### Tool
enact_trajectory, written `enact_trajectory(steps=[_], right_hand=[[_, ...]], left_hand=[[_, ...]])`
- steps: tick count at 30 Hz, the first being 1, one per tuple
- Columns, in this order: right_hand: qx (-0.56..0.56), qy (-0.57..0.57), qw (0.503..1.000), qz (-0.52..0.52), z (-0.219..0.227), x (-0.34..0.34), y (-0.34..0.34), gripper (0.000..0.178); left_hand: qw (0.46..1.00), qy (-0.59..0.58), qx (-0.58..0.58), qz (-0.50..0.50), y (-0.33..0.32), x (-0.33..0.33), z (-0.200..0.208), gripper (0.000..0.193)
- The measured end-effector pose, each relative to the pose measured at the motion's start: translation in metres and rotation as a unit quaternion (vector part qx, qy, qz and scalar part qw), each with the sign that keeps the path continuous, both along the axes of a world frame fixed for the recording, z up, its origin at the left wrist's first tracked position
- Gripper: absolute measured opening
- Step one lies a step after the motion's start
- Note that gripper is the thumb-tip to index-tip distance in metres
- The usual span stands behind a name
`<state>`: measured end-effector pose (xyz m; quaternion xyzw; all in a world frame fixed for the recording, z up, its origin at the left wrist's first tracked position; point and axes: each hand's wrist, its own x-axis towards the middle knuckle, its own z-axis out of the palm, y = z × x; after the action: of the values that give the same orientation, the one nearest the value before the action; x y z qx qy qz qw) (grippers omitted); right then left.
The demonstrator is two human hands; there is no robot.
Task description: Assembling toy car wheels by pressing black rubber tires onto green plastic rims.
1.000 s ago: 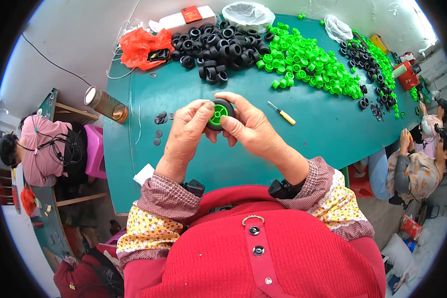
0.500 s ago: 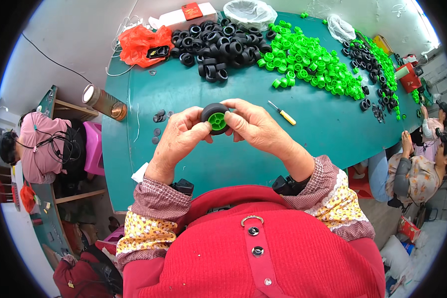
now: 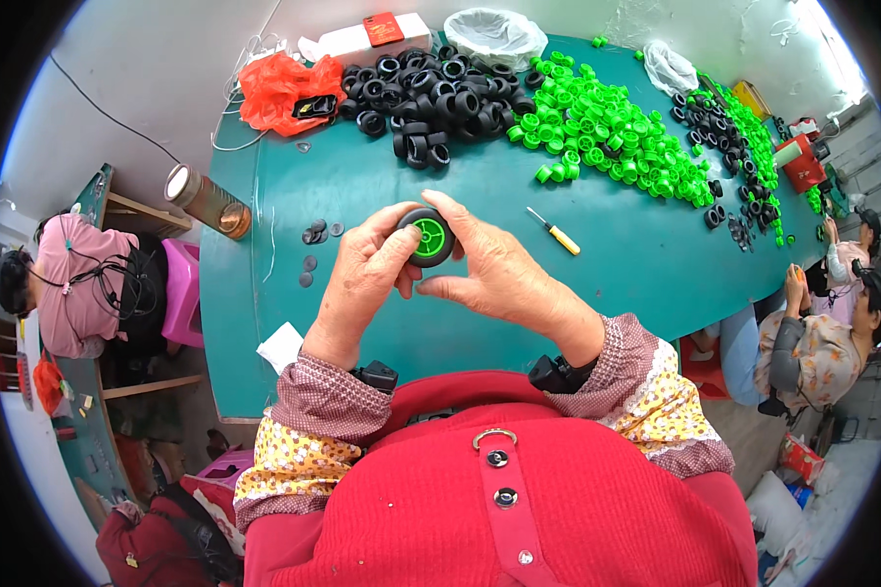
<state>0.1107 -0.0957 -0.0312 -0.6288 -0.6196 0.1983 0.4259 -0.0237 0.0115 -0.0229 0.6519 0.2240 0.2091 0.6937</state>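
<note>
Close together above the table [image 3: 646, 249], the left hand [image 3: 360, 264] and the right hand [image 3: 499, 269] stand on either side of one small wheel [image 3: 431, 238]. It has a black tyre around a bright green spoked hub, and its hub face is turned up toward the camera. The left hand is closed on it, thumb laid over the tyre and the hub's left part, the other fingers curled behind and partly hidden. The right hand is spread wide, its index finger reaching to the top of the tyre and its thumb well apart, below and to the right; whether that fingertip touches the rubber, I cannot tell.

To the right of the hands lies a screwdriver [image 3: 559, 236] with a yellow handle. Left of them, small dark discs [image 3: 314, 234] are scattered, and farther left stands a brownish see-through bottle [image 3: 208, 203] with a pale lid. A white piece of paper [image 3: 280, 347] lies near the left forearm.

Across the far side, a heap of black tyres [image 3: 445, 103] sits beside a larger heap of green hubs [image 3: 617, 137], their edges meeting. An orange-red plastic bag [image 3: 276, 88] lies left of the tyres with a black object [image 3: 315, 106] on it. Behind stands a white basin [image 3: 495, 41] covered with clear film.
</note>
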Motion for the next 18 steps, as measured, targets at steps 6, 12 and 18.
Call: enact_trajectory(steps=[6, 12, 18], right_hand=[[0.022, 0.037, 0.999, -0.002, 0.006, 0.004, 0.007, 0.081], [0.09, 0.035, 0.995, -0.035, 0.003, -0.001, 0.014, 0.08], [0.044, 0.012, 0.997, 0.068, 0.02, 0.007, 0.011, 0.076]], left_hand=[[0.995, -0.023, -0.069, -0.065, -0.003, 0.004, 0.002, 0.032], [0.98, -0.079, -0.161, -0.087, -0.009, 0.004, -0.013, 0.034], [0.959, -0.002, -0.151, -0.239, 0.007, 0.001, 0.008, 0.025]])
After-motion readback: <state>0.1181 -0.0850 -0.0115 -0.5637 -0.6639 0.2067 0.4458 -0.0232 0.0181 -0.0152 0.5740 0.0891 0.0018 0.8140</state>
